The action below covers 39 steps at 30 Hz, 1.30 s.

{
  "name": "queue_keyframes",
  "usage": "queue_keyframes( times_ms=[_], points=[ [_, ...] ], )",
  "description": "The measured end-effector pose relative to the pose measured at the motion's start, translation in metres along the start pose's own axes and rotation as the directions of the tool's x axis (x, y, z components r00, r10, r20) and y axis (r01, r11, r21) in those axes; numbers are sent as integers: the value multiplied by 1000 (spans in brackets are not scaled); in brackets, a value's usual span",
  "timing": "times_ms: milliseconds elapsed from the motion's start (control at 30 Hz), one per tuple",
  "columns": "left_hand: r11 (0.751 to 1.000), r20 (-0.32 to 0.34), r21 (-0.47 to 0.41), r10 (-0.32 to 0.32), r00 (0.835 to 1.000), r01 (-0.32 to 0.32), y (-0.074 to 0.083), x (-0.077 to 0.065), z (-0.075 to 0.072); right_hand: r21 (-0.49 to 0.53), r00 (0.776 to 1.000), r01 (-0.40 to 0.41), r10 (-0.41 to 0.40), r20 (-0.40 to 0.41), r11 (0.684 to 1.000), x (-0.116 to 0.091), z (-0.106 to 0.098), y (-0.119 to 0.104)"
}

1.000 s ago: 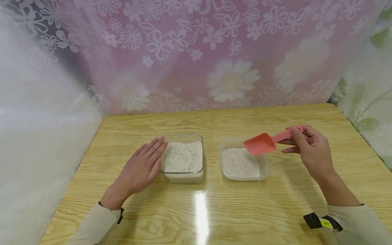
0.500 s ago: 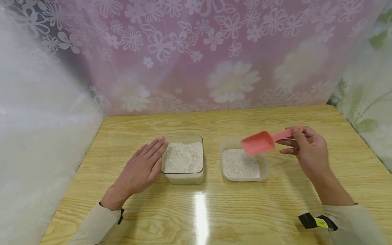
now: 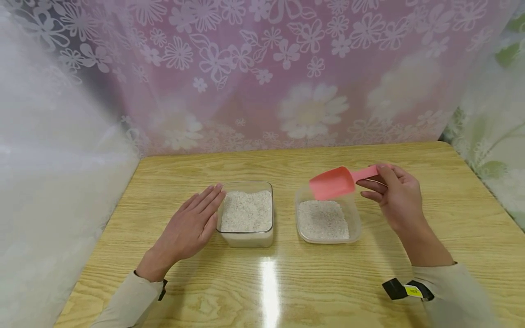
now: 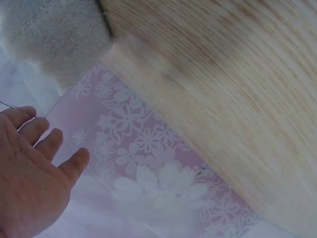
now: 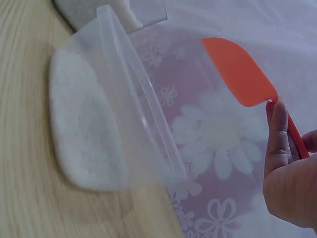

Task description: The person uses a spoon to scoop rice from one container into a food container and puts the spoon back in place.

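Note:
My left hand [image 3: 186,228] lies flat with straight fingers, its fingertips at the left rim of a clear square container [image 3: 246,240]. White grains [image 3: 246,212] fill that container nearly to the top. Thumb and fingers of my right hand [image 3: 399,198] pinch the handle of a pink scoop [image 3: 334,183]. The scoop hangs above the back of a translucent plastic tub [image 3: 354,224], which holds a lower layer of the same kind of grains [image 3: 323,221]. No grains show in the scoop's bowl. In the right wrist view the scoop [image 5: 240,74] appears raised clear of the tub [image 5: 143,124].
Both containers stand side by side on a wood-grain table [image 3: 205,291], with a gap between them. A pink floral curtain [image 3: 246,105] hangs behind the table. Pale sheets hang at the left [image 3: 61,159] and right [image 3: 492,150].
My right hand has moved left and slightly up with the scoop, bringing the bowl over the back left of the plastic tub. The left hand has stayed in place.

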State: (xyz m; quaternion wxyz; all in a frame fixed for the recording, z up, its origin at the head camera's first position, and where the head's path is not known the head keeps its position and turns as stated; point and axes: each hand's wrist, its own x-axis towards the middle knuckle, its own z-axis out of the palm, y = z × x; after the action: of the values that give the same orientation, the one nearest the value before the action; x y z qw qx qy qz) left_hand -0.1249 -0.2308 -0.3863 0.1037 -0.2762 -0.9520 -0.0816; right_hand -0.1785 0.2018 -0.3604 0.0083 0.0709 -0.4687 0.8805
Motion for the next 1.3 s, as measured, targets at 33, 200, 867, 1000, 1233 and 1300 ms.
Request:
queue_keyframes(
  times_ms=[33, 200, 867, 1000, 1233, 1300],
  points=[
    [1000, -3, 1, 2, 1000, -2, 0, 0, 1, 11, 1000, -6, 6, 7, 1000, 1, 3, 1],
    [1000, -9, 1, 8, 1000, -8, -1, 0, 1, 36, 999, -45, 45, 22, 998, 8, 18, 7],
    [1000, 5, 1, 3, 1000, -3, 0, 1, 0, -82, 956, -289, 292, 19, 954, 22, 88, 58],
    [1000, 8, -7, -3, 1000, 4, 0, 1, 0, -100, 948, -314, 317, 13, 944, 23, 95, 67],
    [1000, 6, -13, -11, 1000, 12, -1, 0, 1, -123, 942, -329, 334, 17, 936, 23, 103, 76],
    [1000, 8, -14, -14, 1000, 14, -2, 0, 1, -147, 943, -328, 332, 6, 933, 23, 106, 78]
  ],
)
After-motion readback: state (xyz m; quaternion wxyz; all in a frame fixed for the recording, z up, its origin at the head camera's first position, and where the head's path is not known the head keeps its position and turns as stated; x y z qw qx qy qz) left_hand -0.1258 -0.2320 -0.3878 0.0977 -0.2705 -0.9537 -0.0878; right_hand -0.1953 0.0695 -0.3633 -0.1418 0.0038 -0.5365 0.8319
